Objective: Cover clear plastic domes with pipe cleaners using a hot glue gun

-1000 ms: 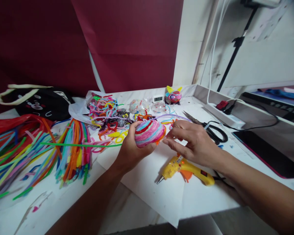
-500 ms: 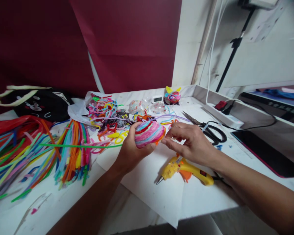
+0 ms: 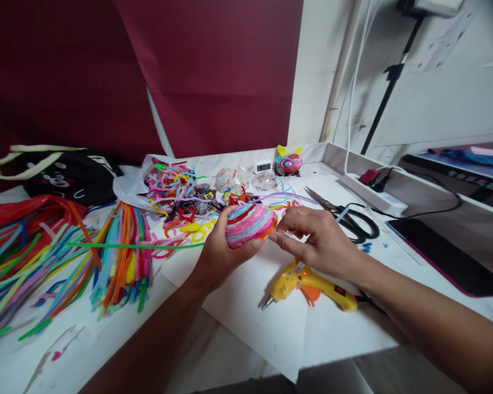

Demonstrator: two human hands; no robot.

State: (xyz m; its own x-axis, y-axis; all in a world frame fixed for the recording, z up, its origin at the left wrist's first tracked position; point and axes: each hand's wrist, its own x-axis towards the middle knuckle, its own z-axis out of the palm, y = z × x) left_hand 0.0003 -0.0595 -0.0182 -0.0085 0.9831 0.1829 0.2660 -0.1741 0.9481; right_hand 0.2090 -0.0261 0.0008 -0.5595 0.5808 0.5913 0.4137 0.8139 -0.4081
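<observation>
My left hand [image 3: 216, 249] grips a ball wrapped in pink, blue and red pipe cleaners [image 3: 248, 223] above a white sheet of paper [image 3: 267, 312]. At the ball's right side my right hand [image 3: 320, 238] pinches its edge with thumb and fingertips. A yellow glue gun [image 3: 312, 284] lies on the paper just under my right hand, its red light on. A long green pipe cleaner [image 3: 135, 245] stretches leftward from the ball.
Bundles of coloured pipe cleaners [image 3: 66, 257] lie at the left, a tangle of cut pieces [image 3: 176, 191] behind the ball. Black scissors [image 3: 349, 219], a power strip [image 3: 373, 191], a small clock [image 3: 264, 165], a finished wrapped figure [image 3: 290, 161], a black bag [image 3: 61, 172].
My right hand's fingers have curled in from spread to a pinch at the ball's right edge. The ball and my left hand have stayed put.
</observation>
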